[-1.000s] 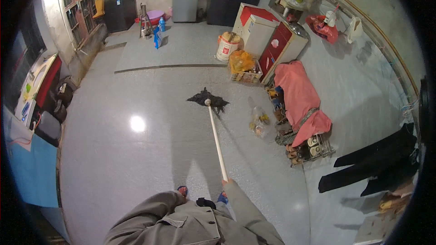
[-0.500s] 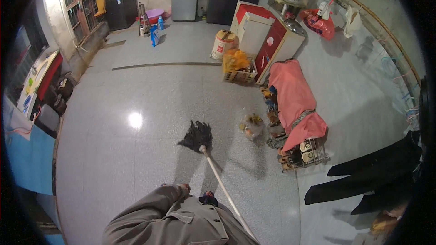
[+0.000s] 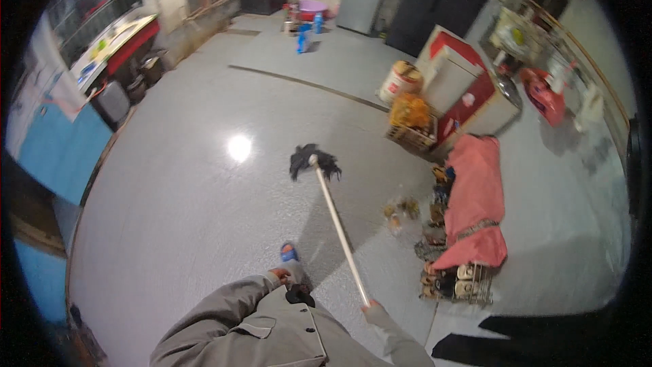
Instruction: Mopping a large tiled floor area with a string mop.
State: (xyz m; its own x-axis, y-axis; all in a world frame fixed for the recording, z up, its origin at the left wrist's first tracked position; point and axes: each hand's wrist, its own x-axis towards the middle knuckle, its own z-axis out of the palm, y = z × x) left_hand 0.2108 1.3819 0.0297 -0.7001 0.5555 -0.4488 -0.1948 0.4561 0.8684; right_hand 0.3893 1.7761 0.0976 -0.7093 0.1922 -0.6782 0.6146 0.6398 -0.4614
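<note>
My right hand (image 3: 371,309) is closed round a pale mop handle (image 3: 339,228) near the lower edge. The handle slants away from me to a dark string mop head (image 3: 314,162), its strands spread on the grey floor. My left hand (image 3: 280,274) hangs at the end of its sleeve in front of my body, well apart from the mop; its fingers are too small and blurred to read. Just beyond it, a foot in a blue slipper (image 3: 289,253) is on the floor.
At the right, a shoe rack (image 3: 468,292) lies under a pink cloth (image 3: 475,197). Beside it sits a clear plastic bag (image 3: 401,214). Farther back are a crate (image 3: 411,136), a bucket (image 3: 401,81) and a red-and-white cabinet (image 3: 451,71). A blue panel (image 3: 61,149) stands at the left.
The mop head has moved farther away, and its strands now spread sideways. My right hand has come into view on the handle. A slippered foot has stepped forward; the whole view has shifted.
</note>
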